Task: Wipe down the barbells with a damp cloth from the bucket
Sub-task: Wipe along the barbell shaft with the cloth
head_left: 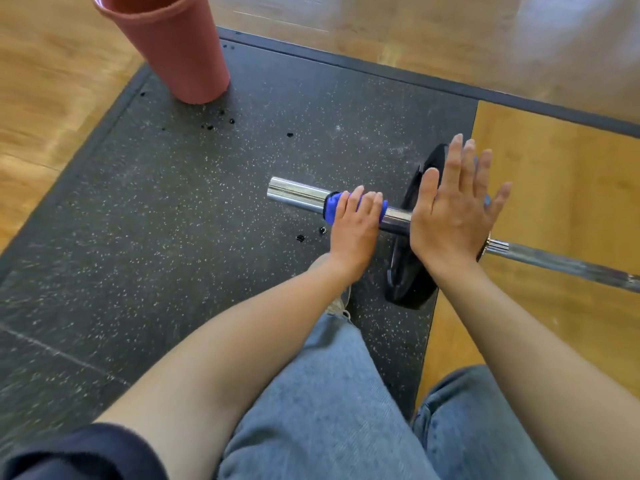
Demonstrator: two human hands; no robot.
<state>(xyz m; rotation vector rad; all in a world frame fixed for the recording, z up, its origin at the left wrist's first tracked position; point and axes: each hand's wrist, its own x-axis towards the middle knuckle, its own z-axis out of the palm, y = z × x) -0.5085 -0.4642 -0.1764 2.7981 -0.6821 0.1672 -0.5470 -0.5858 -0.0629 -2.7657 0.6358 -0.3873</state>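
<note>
A barbell lies across the black rubber mat (173,220), its chrome sleeve (298,194) pointing left and its thin shaft (561,263) running off to the right. A black weight plate (412,271) sits on the sleeve. My left hand (356,226) grips a blue cloth (332,206) wrapped round the sleeve. With its fingers straight, my right hand (453,209) rests flat against the plate. The pink bucket (173,43) stands at the mat's far left corner.
Dark water drops (221,123) spot the mat near the bucket and below the sleeve. Wooden floor (52,98) surrounds the mat, with a yellow platform panel (554,188) on the right. My jeans-clad legs (329,393) and a shoe fill the near foreground.
</note>
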